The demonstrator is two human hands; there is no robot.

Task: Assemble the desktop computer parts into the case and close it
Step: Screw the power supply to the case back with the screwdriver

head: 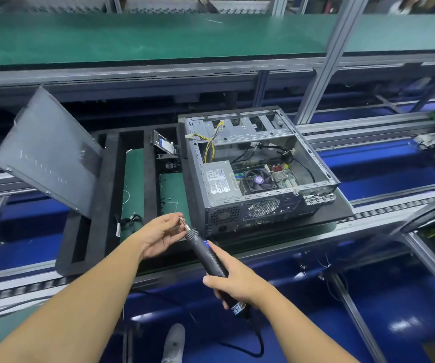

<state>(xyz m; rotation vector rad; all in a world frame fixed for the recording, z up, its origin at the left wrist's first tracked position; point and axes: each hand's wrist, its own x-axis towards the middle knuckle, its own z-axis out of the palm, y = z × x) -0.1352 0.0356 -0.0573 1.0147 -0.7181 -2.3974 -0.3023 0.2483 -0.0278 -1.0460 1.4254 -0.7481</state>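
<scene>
The open desktop case (313, 187) lies on its side on a black pallet, showing the power supply (217, 179), the CPU fan (257, 180) and yellow cables (211, 142). My right hand (237, 281) grips a black electric screwdriver (210, 255) with a blue light, its tip pointing up and left. My left hand (162, 235) pinches at the screwdriver's bit, in front of the case's rear corner; whether a screw is between the fingers is too small to tell. The grey side panel (49, 150) leans tilted at the left. A hard drive (162, 144) stands in a foam slot.
A black foam tray (101, 205) with slots and green mat patches sits left of the case, with a loose cable bundle (131, 220) on it. Aluminium conveyor rails run in front and behind. A metal post (323, 64) rises behind the case. A green shelf spans above.
</scene>
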